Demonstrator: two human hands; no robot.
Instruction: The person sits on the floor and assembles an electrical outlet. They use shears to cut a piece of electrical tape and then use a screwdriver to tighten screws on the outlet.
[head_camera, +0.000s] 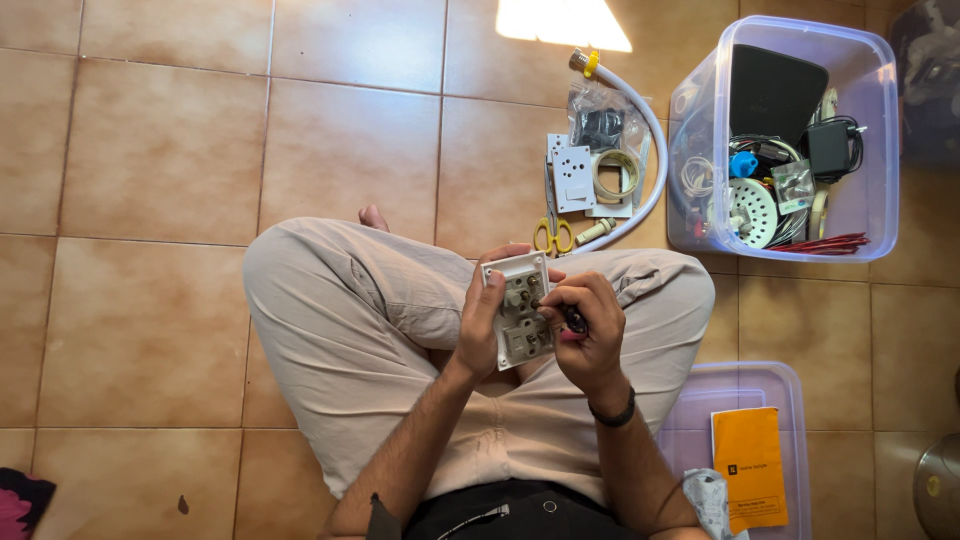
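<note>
**Switch plate held over crossed legs**

The left hand (483, 318) is gripping one white rectangular plastic switch plate (520, 308), back side up, above the lap. The right hand (590, 325) is closing its fingers around a dark-handled screwdriver (570, 320), the tip touching the plate. One pair of yellow-handled scissors (552, 236) is lying on glossy tan floor tiles (150, 150) near one clear plastic storage box (880, 150).

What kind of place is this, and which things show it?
Probably a room in a home, not a workshop. The person sits cross-legged on a tiled floor, with parts kept in a clear plastic bin. Yellow-handled scissors and a tape roll lie loose on the tiles.
</note>
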